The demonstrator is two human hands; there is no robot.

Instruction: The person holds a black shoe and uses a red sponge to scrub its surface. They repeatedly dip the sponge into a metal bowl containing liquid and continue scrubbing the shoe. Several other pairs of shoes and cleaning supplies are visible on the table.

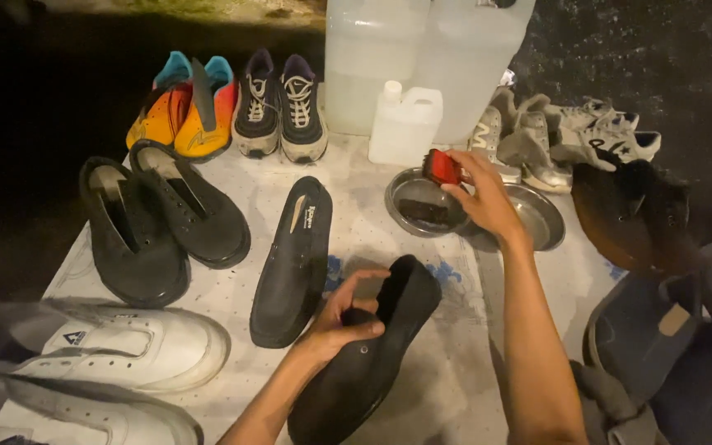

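Your work surface is a pale, speckled sheet (422, 395) spread on the dark ground. Along its far edge stand orange trainers (181, 111), dark sneakers (280, 107), a small white jug (404, 125) and two big translucent jerrycans (422, 58), with two steel dishes (537, 216) just in front. Black lace-ups (158, 218) and one black slip-on (294, 259) lie mid-sheet; white sneakers (117, 354) fill the near left corner.

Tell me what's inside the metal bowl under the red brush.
The metal bowl holds a dark block, maybe a polish cake. The right hand holding the red brush covers its right rim.
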